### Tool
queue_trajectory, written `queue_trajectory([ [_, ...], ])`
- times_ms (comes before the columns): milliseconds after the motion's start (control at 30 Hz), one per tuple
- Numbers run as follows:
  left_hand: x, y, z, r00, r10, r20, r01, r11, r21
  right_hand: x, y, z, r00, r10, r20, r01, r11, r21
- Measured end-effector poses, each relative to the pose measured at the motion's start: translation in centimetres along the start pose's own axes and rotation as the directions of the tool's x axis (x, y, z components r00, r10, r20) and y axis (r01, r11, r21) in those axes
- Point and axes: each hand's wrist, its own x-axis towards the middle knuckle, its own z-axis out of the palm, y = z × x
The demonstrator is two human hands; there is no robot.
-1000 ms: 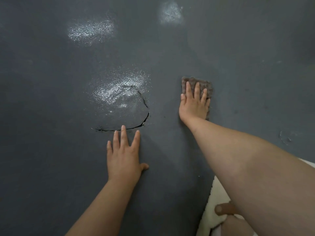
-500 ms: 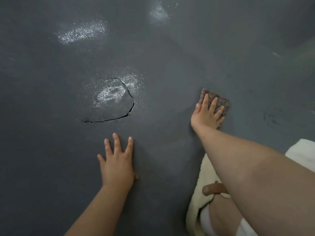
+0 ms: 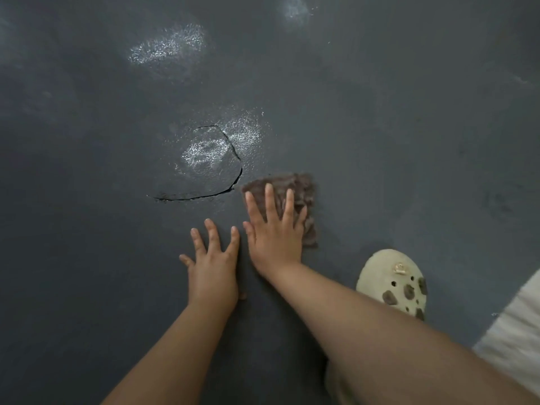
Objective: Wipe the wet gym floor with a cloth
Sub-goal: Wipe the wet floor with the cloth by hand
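Note:
A brown fuzzy cloth (image 3: 295, 190) lies flat on the dark grey gym floor (image 3: 87, 229). My right hand (image 3: 273, 229) presses down on it with straight, spread fingers, and the cloth shows beyond the fingertips and to the right of the palm. My left hand (image 3: 213, 273) rests flat on the bare floor just left of the right hand, fingers spread. A shiny wet patch (image 3: 210, 153) glistens just beyond the cloth, to its left.
A curved crack (image 3: 233, 168) cuts the floor around the wet patch. More shiny patches (image 3: 166, 48) lie farther off. A cream clog (image 3: 391, 282) with dark charms stands at the right, beside pale shorts (image 3: 514, 346).
My right hand has slid the cloth left and toward me, ending next to my left hand and beside the crack. The view has shifted, and the clog is now in full view.

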Motion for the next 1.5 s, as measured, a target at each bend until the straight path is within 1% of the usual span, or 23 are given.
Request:
queue_trajectory([
  [33,0.0,0.0,0.0,1.0,0.0,-0.001,0.0,1.0,-0.001,0.9,1.1,-0.3,0.993,-0.121,-0.007,0.121,0.991,-0.054],
  [67,0.0,0.0,0.1,1.0,-0.001,-0.001,0.001,1.0,-0.008,2.0,2.0,-0.8,0.977,-0.211,0.028,0.212,0.976,-0.058],
  [100,0.1,0.0,0.1,1.0,-0.002,-0.001,0.002,1.0,-0.02,3.1,2.8,-1.5,0.964,-0.256,0.071,0.26,0.965,-0.042],
  [200,0.1,-0.1,0.0,1.0,-0.005,0.007,0.005,0.999,-0.032,5.3,4.4,-3.1,0.967,-0.243,0.073,0.249,0.965,-0.082],
  [267,0.1,-0.1,0.0,1.0,-0.004,0.011,0.004,1.0,-0.03,6.0,5.7,-3.2,0.99,-0.133,0.039,0.135,0.99,-0.048],
  [333,0.0,-0.2,-0.1,1.0,-0.001,0.014,0.001,0.999,-0.036,5.9,7.6,-3.3,0.999,0.053,0.012,-0.053,0.999,-0.002],
  [400,0.1,-0.2,-0.1,1.0,0.006,0.011,-0.005,0.999,-0.04,4.8,9.1,-3.1,0.973,0.232,0.016,-0.232,0.972,0.02],
  [467,0.1,-0.3,-0.1,1.0,0.013,0.007,-0.013,0.999,-0.044,3.3,9.8,-2.7,0.932,0.361,0.014,-0.361,0.931,0.047],
  [567,0.1,-0.3,0.0,1.0,0.028,0.008,-0.028,0.998,-0.052,0.7,9.1,-1.9,0.863,0.504,0.042,-0.506,0.856,0.105],
  [633,0.1,-0.5,0.1,0.999,0.035,0.015,-0.034,0.996,-0.084,-1.2,7.2,-0.9,0.826,0.562,0.057,-0.564,0.815,0.137],
  [700,0.1,-0.6,0.1,0.999,0.047,0.017,-0.044,0.991,-0.127,-3.3,4.5,0.1,0.808,0.588,-0.018,-0.578,0.799,0.164],
  [767,0.2,-1.0,0.0,0.998,0.061,0.006,-0.059,0.985,-0.165,-5.1,1.8,1.0,0.822,0.57,-0.003,-0.561,0.811,0.166],
  [867,0.4,-2.0,0.0,0.996,0.093,-0.01,-0.093,0.967,-0.236,-6.8,-1.3,1.7,0.88,0.474,0.037,-0.474,0.867,0.156],
  [933,0.2,-2.7,0.0,0.992,0.12,-0.032,-0.125,0.956,-0.267,-7.0,-1.5,1.8,0.909,0.412,0.062,-0.417,0.896,0.153],
  [1000,-0.4,-3.5,0.1,0.988,0.142,-0.061,-0.153,0.949,-0.276,-6.9,-0.4,1.8,0.939,0.334,0.082,-0.342,0.934,0.105],
  [1067,-1.2,-4.1,0.6,0.984,0.154,-0.088,-0.17,0.96,-0.223,-6.3,1.5,1.5,0.974,0.21,0.085,-0.213,0.977,0.028],
  [1133,-2.2,-4.5,1.4,0.984,0.146,-0.099,-0.157,0.981,-0.11,-5.1,3.6,0.7,0.997,0.065,0.038,-0.064,0.998,-0.029],
  [1167,-2.8,-4.7,1.8,0.986,0.135,-0.097,-0.141,0.988,-0.061,-4.3,4.7,0.3,0.999,0.032,0.031,-0.03,0.999,-0.04],
  [1200,-3.3,-4.8,2.3,0.988,0.121,-0.093,-0.124,0.992,-0.028,-3.4,5.5,-0.2,0.998,0.043,0.037,-0.041,0.998,-0.043],
  [1267,-4.4,-4.8,3.2,0.992,0.09,-0.084,-0.09,0.996,0.001,-2.2,6.9,-0.9,0.99,0.135,0.047,-0.135,0.991,-0.004],
  [1333,-5.4,-4.9,3.9,0.996,0.054,-0.071,-0.053,0.999,0.006,-1.7,7.7,-1.1,0.964,0.259,0.055,-0.261,0.964,0.045],
  [1433,-6.6,-5.1,4.6,0.998,-0.017,-0.058,0.017,1.0,-0.01,-2.3,8.9,-1.1,0.895,0.443,0.051,-0.446,0.888,0.111],
  [1500,-7.2,-5.4,4.7,0.996,-0.075,-0.053,0.074,0.997,-0.03,-3.3,9.4,-1.0,0.863,0.503,0.055,-0.505,0.852,0.137],
])
